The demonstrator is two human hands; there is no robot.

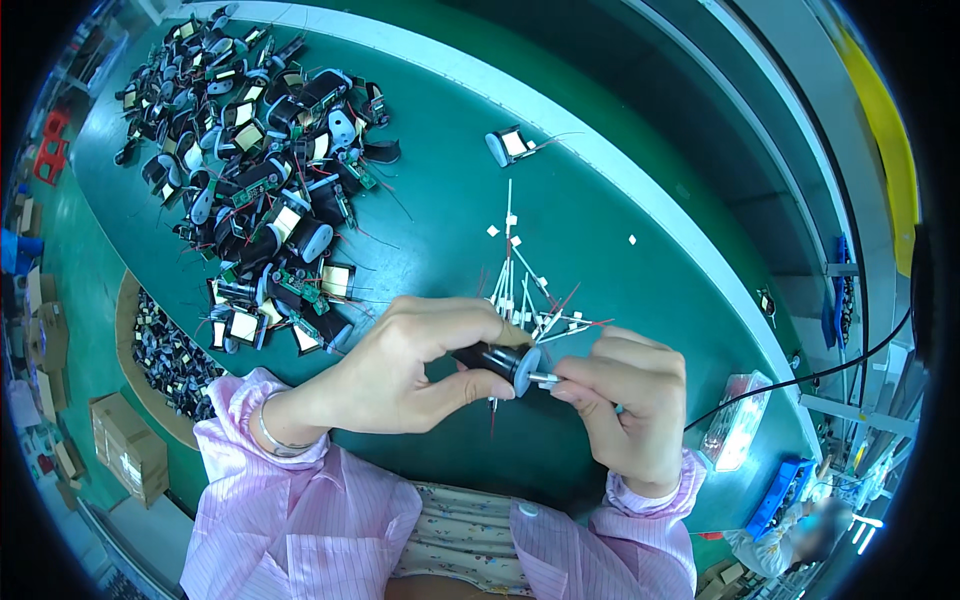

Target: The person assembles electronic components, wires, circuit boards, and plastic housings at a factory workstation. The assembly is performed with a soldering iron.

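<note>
No legible words, labels, numbers or signs, any fine print possibly too small to tell.

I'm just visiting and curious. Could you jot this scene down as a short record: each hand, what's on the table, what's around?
Left hand: the left hand grips a black part with a grey end
Right hand: the right hand pinches a small pale piece at that grey end
Table: green table
Left side: heap of similar parts
Beyond the hands: wires with white connectors; farther off, a lone part
Right side: clear box, blue tray
Floor, left: carton
</note>
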